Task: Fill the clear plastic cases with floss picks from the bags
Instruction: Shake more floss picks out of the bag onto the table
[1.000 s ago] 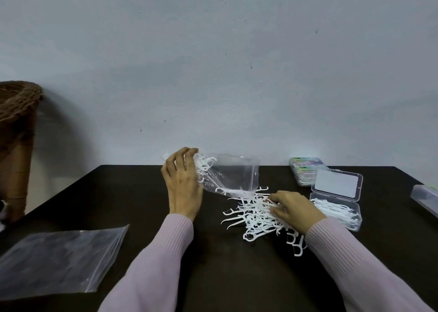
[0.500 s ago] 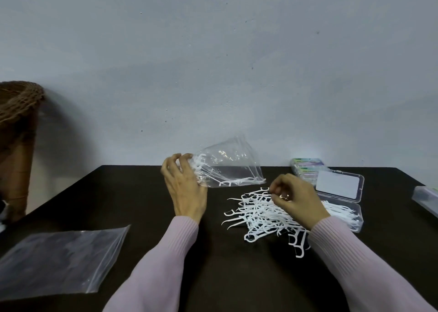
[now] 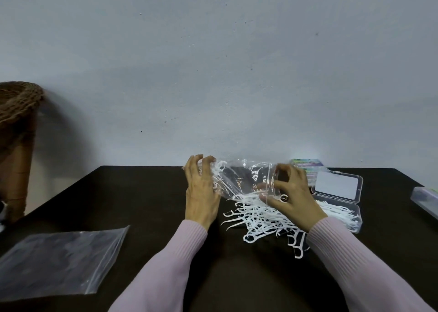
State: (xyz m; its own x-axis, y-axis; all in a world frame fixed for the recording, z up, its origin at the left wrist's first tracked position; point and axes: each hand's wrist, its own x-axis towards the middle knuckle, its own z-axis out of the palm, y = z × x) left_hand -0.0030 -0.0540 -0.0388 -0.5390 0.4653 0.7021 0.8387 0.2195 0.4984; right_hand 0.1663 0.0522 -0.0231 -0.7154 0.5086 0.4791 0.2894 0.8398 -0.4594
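A clear plastic bag (image 3: 241, 179) with a few white floss picks left inside is held just above the black table (image 3: 142, 198). My left hand (image 3: 201, 190) grips its closed left end. My right hand (image 3: 289, 193) pinches the bag's open right edge. Below and between my hands lies a loose pile of white floss picks (image 3: 258, 221). To the right an open clear plastic case (image 3: 341, 200) stands with its lid up and several picks in its tray.
An empty flat zip bag (image 3: 57, 262) lies at the table's front left. Closed filled cases (image 3: 305, 164) are stacked behind the open case. Another clear case (image 3: 426, 199) sits at the right edge. A wicker basket (image 3: 16, 112) stands far left, off the table.
My right hand has left the pile of picks and risen to take hold of the bag's open edge. The bag has turned and come lower over the pile.
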